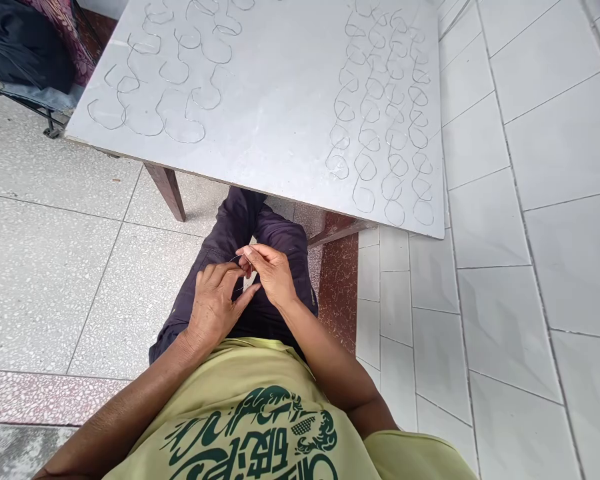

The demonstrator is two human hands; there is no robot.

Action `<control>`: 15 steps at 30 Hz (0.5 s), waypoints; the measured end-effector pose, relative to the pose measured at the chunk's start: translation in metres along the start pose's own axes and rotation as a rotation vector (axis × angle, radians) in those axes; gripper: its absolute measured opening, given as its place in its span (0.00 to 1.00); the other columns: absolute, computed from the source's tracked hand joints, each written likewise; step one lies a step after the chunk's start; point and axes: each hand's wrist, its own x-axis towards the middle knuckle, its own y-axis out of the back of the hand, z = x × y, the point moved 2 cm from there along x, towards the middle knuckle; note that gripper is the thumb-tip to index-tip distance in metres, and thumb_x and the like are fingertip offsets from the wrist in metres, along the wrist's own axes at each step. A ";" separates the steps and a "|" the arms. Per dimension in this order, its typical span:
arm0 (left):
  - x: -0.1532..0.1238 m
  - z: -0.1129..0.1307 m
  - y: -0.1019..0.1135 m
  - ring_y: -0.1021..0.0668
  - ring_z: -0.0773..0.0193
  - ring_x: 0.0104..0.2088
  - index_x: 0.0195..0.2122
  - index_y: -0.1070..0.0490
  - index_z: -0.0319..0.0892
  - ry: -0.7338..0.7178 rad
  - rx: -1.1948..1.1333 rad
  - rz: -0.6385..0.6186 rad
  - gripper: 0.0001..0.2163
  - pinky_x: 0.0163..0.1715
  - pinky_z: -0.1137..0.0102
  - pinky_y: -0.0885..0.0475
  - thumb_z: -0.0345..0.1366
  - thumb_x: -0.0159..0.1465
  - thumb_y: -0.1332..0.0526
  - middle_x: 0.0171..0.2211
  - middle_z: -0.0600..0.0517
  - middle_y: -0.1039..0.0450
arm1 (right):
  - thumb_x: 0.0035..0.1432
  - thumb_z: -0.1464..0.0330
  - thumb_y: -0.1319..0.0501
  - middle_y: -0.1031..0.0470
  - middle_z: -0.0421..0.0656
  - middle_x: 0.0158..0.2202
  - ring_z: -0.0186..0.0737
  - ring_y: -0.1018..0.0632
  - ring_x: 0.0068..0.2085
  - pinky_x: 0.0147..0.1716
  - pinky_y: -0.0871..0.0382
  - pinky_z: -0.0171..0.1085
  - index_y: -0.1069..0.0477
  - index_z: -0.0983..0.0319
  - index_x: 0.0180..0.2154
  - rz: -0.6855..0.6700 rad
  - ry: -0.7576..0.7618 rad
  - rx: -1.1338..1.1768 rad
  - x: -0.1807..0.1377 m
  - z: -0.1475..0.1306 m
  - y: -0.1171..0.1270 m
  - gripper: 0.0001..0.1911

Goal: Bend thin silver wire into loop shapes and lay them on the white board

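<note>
Over my lap, my left hand [216, 297] and my right hand [270, 270] meet at a thin piece of wire [234, 259]. Thumb and index finger of the right hand pinch the wire near its upper part. The left fingers are bent around it from the other side, with the left thumb stretched toward the right palm. Part of the wire curves between the hands; its ends and full shape are hidden by the fingers. On the table in front, wire pieces bent into curls [204, 107] lie at the left, and rows of looped wires [367, 164] lie at the right.
The white table [275, 87] stands just beyond my knees, its front edge slanting down to the right. A table leg [166, 190] shows underneath. White tiled wall [495, 233] rises at the right. A folding chair with dark cloth [25, 50] stands at the upper left.
</note>
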 end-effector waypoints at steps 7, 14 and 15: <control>0.001 -0.004 0.000 0.21 0.54 0.39 0.47 0.22 0.42 -0.037 0.016 -0.064 0.11 0.42 0.59 0.33 0.40 0.76 0.42 0.38 0.47 0.16 | 0.66 0.56 0.35 0.16 0.45 0.42 0.40 0.19 0.43 0.43 0.25 0.37 0.17 0.59 0.38 0.004 0.066 0.129 0.001 0.004 0.000 0.14; -0.003 -0.010 -0.007 0.20 0.52 0.45 0.54 0.23 0.41 0.019 0.026 -0.023 0.14 0.48 0.56 0.27 0.38 0.77 0.46 0.51 0.42 0.19 | 0.66 0.52 0.36 0.15 0.47 0.45 0.44 0.17 0.48 0.51 0.24 0.42 0.18 0.60 0.39 0.002 0.035 0.100 -0.001 0.009 -0.001 0.18; -0.003 -0.009 -0.007 0.20 0.51 0.47 0.55 0.23 0.41 0.029 0.023 -0.005 0.14 0.50 0.56 0.27 0.37 0.77 0.46 0.53 0.42 0.19 | 0.66 0.52 0.36 0.15 0.47 0.45 0.44 0.17 0.49 0.52 0.24 0.42 0.18 0.60 0.40 -0.001 0.040 0.109 -0.001 0.009 -0.002 0.18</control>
